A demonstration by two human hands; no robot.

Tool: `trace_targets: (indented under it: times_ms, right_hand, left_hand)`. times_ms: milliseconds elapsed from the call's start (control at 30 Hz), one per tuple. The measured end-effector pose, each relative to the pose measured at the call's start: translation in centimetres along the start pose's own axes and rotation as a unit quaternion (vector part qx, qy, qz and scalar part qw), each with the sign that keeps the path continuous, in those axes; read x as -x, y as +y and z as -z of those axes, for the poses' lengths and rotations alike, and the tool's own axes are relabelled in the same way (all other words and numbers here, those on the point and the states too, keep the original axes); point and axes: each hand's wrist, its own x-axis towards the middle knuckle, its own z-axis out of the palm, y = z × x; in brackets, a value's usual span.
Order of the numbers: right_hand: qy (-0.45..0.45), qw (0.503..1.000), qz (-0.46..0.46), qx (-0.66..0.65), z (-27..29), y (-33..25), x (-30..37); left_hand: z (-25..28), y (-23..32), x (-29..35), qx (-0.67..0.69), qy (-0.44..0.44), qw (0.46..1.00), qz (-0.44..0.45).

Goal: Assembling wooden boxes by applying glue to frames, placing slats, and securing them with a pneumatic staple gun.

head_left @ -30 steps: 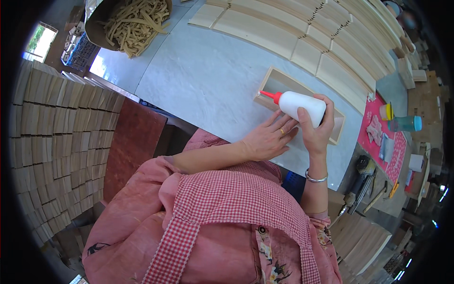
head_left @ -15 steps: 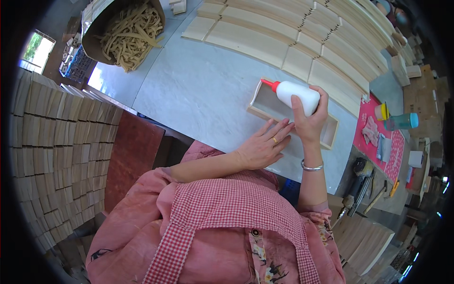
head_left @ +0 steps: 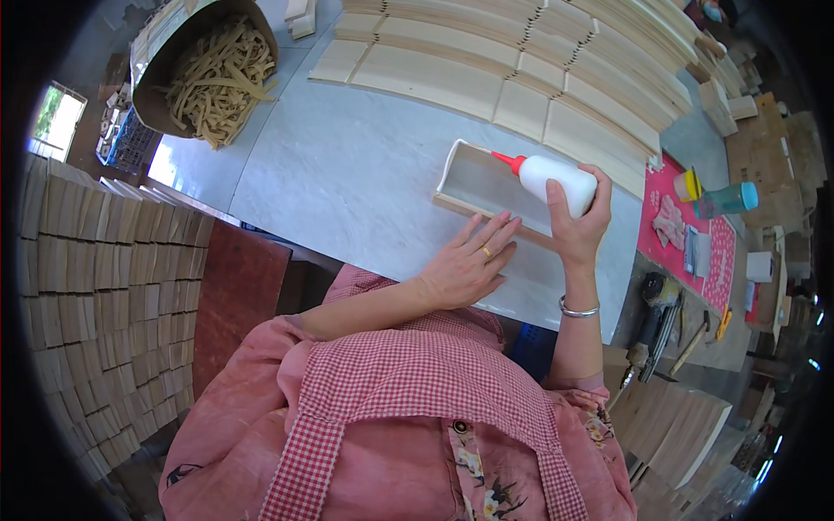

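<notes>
My right hand [head_left: 580, 217] is closed around a white squeeze bottle [head_left: 559, 184] with a red nozzle, tilted so the nozzle points left. The nozzle tip is at the far rim of a shallow wooden frame [head_left: 460, 204] on the table. A white bead, like glue, runs along the frame's left end and onto its far left corner. My left hand [head_left: 469, 265] lies with its fingers stretched out, fingertips at the frame's near side. The frame's right part is partly hidden behind my right hand and the bottle.
Rows of pale wooden panels [head_left: 434, 74] cover the far side of the pale table [head_left: 330, 165]. At the back left stands a container of wood strips [head_left: 221, 82]. Stacked wood blocks [head_left: 104, 304] fill the left. A pink mat [head_left: 665, 217] bears a cloth at right.
The bottle in my right hand has moved right relative to the frame, its nozzle leaving the far left corner along the far rim. The whole view has shifted slightly.
</notes>
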Motion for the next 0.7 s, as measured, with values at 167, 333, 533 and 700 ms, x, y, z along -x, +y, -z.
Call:
trace_targets:
  times_ms: [167,333,533,700]
  right_hand:
    - [0.023,0.999,-0.014,0.025,2.8,0.2,0.7]
    - [0.045,0.997,-0.025,0.060,5.5,1.0,1.3]
    - [0.085,0.990,-0.021,0.107,8.5,2.6,2.0]
    - [0.106,0.985,-0.033,0.129,10.7,3.3,2.5]
  left_hand:
    - [0.2,0.2,-0.1,-0.007,-0.008,1.000,0.001]
    - [0.2,0.2,0.0,-0.007,-0.015,1.000,0.003]
    - [0.3,0.4,-0.2,-0.014,-0.024,1.000,0.008]
    - [0.0,0.5,-0.2,-0.021,-0.016,1.000,0.012]
